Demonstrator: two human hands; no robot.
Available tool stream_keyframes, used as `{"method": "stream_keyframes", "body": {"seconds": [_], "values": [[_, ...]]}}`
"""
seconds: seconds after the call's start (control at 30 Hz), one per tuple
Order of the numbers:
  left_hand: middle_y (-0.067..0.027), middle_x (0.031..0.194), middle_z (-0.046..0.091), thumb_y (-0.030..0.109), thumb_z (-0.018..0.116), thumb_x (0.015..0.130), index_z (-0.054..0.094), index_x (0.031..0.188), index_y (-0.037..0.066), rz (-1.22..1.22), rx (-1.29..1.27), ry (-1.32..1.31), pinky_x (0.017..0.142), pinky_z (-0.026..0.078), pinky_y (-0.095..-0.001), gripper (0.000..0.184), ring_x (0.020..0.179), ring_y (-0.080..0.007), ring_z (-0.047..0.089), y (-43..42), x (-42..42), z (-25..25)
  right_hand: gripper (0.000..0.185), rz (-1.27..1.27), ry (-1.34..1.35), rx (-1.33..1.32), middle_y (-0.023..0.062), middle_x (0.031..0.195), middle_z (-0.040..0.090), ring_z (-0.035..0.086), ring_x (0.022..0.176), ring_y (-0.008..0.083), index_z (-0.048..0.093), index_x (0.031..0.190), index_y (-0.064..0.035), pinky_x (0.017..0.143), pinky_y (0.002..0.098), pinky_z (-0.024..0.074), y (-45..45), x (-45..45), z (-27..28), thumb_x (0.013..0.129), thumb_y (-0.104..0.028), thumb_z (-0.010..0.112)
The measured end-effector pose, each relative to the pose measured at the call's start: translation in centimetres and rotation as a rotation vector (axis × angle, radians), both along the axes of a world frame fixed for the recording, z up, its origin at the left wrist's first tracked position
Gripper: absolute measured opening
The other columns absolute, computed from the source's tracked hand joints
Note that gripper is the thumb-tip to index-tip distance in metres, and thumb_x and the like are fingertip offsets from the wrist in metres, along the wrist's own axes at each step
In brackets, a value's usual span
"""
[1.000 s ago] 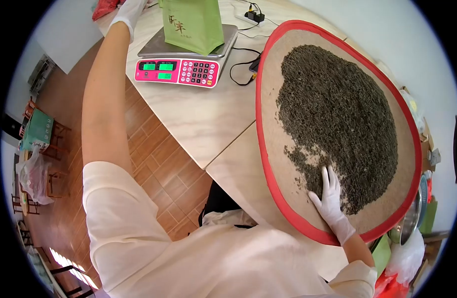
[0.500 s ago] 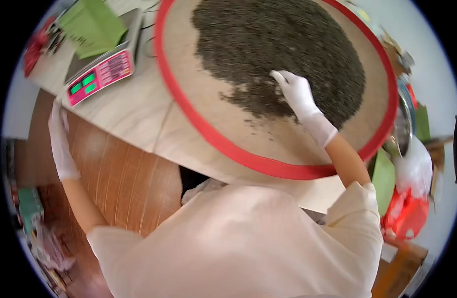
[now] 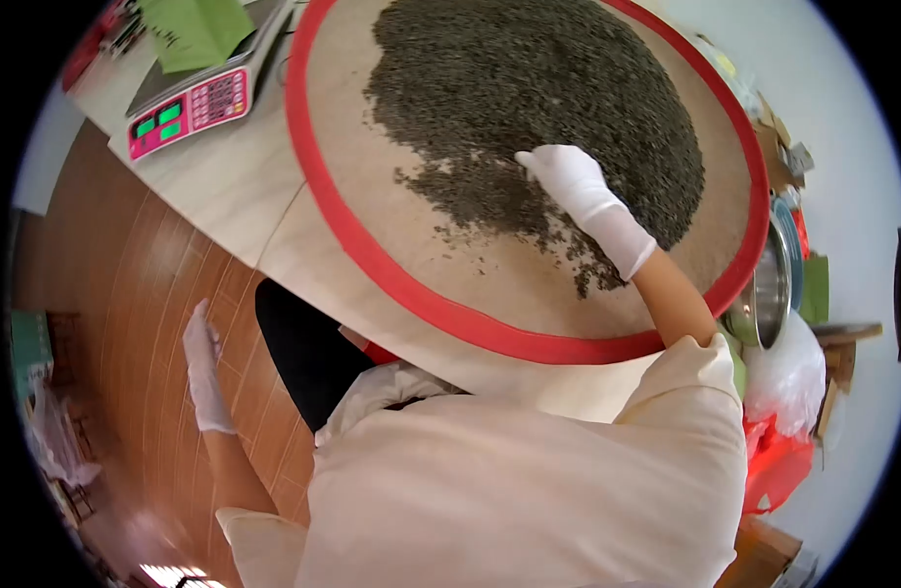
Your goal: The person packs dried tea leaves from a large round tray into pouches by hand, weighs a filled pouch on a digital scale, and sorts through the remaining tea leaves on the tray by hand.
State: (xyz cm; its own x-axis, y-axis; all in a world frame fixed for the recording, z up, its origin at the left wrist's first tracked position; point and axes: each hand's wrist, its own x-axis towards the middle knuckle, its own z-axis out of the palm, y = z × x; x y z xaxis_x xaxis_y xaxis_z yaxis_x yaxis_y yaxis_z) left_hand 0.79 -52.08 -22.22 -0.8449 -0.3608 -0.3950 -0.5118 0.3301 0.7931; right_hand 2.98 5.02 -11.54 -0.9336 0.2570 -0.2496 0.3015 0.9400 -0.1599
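Note:
My right hand (image 3: 571,184), in a white glove, is over the near part of a broad heap of dark, dried bits that look like loose tea leaves (image 3: 538,88). Its fingers are curled and pressed together at the heap; whatever they hold is hidden. The leaves lie on a large round tan tray (image 3: 411,250) with a red rim (image 3: 440,309). A thin scatter of them trails towards me. My left hand (image 3: 203,348), also gloved in white, hangs over the floor beside the table, fingers stretched out and holding nothing.
On the table's left stands a digital scale (image 3: 191,113) with green displays, bearing a green pouch (image 3: 197,34). Right of the tray are a steel bowl (image 3: 767,294), a clear plastic bag (image 3: 788,377) and a red bag (image 3: 776,465). The table edge (image 3: 210,230) runs diagonally before me.
My left hand has come away from the table edge near the scale, down over the floor. My right hand has shifted slightly left, and more leaves lie spread near its wrist.

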Motion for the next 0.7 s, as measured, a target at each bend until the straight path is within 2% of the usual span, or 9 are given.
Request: {"method": "stream_keyframes", "body": {"seconds": [0.1,0.2,0.27,0.33,0.4,0.53,0.6,0.67,0.7], "values": [[0.0023,0.055,0.043,0.044,0.052,0.094,0.064,0.119,0.011,0.053,-0.045,-0.121,0.038,0.031,-0.0256,0.043,0.042,-0.0096,0.037,0.7,-1.3,-1.0,0.038,-0.076,0.224,-0.565,0.0139,0.074,0.067,0.064,0.074,0.0307,0.071,0.085,-0.0023,0.073,0.0349,0.0484,1.3,0.6,-0.7,0.094,-0.035,0.054],[0.0001,0.056,0.047,0.042,0.052,0.096,0.064,0.117,0.009,-0.033,0.071,-0.034,0.039,0.033,-0.0260,0.041,0.042,-0.0102,0.040,-1.2,-0.9,-1.6,0.036,-0.381,0.145,-1.187,-0.0059,0.048,0.040,0.031,0.036,0.0084,0.065,0.092,-0.0077,0.034,0.0253,0.0251,1.6,0.7,0.4,0.100,-0.038,0.047],[-0.0010,0.055,0.048,0.040,0.050,0.097,0.064,0.115,0.007,-0.065,0.150,0.038,0.039,0.033,-0.0267,0.040,0.042,-0.0109,0.042,-3.5,-1.7,-3.0,0.037,-0.648,0.232,-1.426,-0.0078,0.044,0.029,0.023,0.030,0.0072,0.062,0.086,-0.0114,0.029,0.0243,0.0171,-0.2,-1.2,1.8,0.101,-0.040,0.045],[-0.0020,0.054,0.047,0.042,0.051,0.095,0.065,0.111,0.006,-0.053,0.146,0.026,0.039,0.034,-0.0274,0.042,0.041,-0.0124,0.042,-6.1,-3.6,-5.2,0.038,-0.598,0.275,-1.693,-0.0072,0.044,0.030,0.023,0.030,0.0079,0.061,0.084,-0.0120,0.029,0.0254,0.0168,-0.7,-4.6,2.9,0.102,-0.040,0.043],[-0.0034,0.055,0.050,0.044,0.050,0.093,0.065,0.108,0.005,-0.099,-0.014,-0.175,0.040,0.035,-0.0305,0.045,0.041,-0.0149,0.043,-9.2,-5.8,-9.0,0.039,-0.437,0.286,-1.741,-0.0076,0.043,0.028,0.022,0.030,0.0075,0.061,0.085,-0.0121,0.029,0.0248,0.0164,-3.7,-8.9,6.9,0.103,-0.040,0.040],[-0.0096,0.059,0.056,0.045,0.048,0.091,0.065,0.096,0.004,-0.100,0.032,-0.387,0.048,0.041,-0.0358,0.045,0.048,-0.0193,0.052,-12.6,-4.1,-13.6,0.035,-0.129,0.335,-1.568,-0.0100,0.047,0.027,0.023,0.036,0.0046,0.059,0.086,-0.0138,0.034,0.0233,0.0164,-13.6,-19.4,15.6,0.104,-0.037,0.040],[-0.0130,0.070,0.061,0.036,0.055,0.089,0.060,0.098,0.004,0.102,0.215,-0.384,0.054,0.048,-0.0386,0.033,0.056,-0.0250,0.059,-16.0,-0.5,-20.2,0.034,-0.035,0.350,-1.504,-0.0101,0.050,0.028,0.024,0.039,0.0057,0.059,0.085,-0.0134,0.038,0.0239,0.0170,-17.9,-25.0,18.7,0.103,-0.037,0.043],[-0.0176,0.107,0.063,0.010,0.065,0.080,0.050,0.116,0.007,-0.740,-0.659,-0.449,0.077,0.054,-0.0447,0.040,0.092,-0.0352,0.064,-18.2,4.3,-17.1,0.035,-0.059,0.427,-1.438,-0.0081,0.051,0.030,0.025,0.040,0.0073,0.060,0.086,-0.0107,0.040,0.0246,0.0175,-23.2,-30.0,22.7,0.102,-0.038,0.045],[-0.0183,0.110,0.063,0.011,0.064,0.082,0.052,0.115,0.007,-0.845,-0.820,-0.187,0.081,0.053,-0.0446,0.035,0.099,-0.0352,0.063,-20.3,7.7,-17.4,0.035,-0.025,0.459,-1.415,-0.0075,0.051,0.029,0.025,0.040,0.0072,0.058,0.087,-0.0100,0.039,0.0243,0.0169,-25.6,-32.6,24.6,0.102,-0.038,0.044]]}}
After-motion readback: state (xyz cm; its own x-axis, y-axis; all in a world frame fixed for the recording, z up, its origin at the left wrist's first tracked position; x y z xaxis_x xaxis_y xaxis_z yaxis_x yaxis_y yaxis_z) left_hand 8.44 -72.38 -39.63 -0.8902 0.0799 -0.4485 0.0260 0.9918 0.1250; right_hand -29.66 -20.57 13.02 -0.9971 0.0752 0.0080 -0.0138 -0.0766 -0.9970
